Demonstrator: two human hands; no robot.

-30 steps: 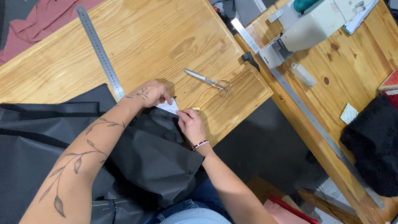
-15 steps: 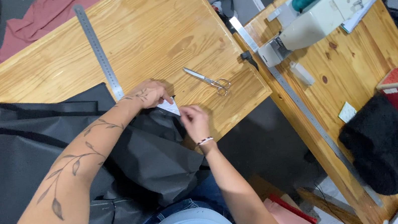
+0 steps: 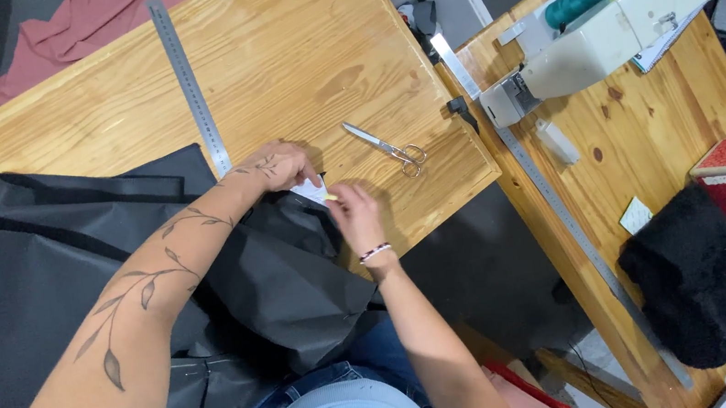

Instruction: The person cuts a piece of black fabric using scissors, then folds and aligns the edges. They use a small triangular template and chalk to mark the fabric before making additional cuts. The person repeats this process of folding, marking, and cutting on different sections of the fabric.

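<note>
pine table point(image 3: 95, 126): black fabric point(image 3: 39, 271) at 9 o'clock, edge pinched with white tag point(image 3: 313, 191) by left hand point(image 3: 277, 166) and right hand point(image 3: 353, 214). scissors point(image 3: 388, 147) at 3 o'clock, steel ruler point(image 3: 187, 82) at 12.

left arm: bare to above the elbow, no sleeve in view
left arm marking: a dark line tattoo of a vine with pointed leaves running along the forearm toward the wrist
left hand point(image 3: 275, 164): a smaller dark tattoo on its back, no rings visible
right arm: bare, no sleeve in view
right hand point(image 3: 355, 214): a beaded bracelet point(image 3: 375, 251) in white and dark beads at the wrist
torso: pale blue-grey top
legs: blue denim
</note>
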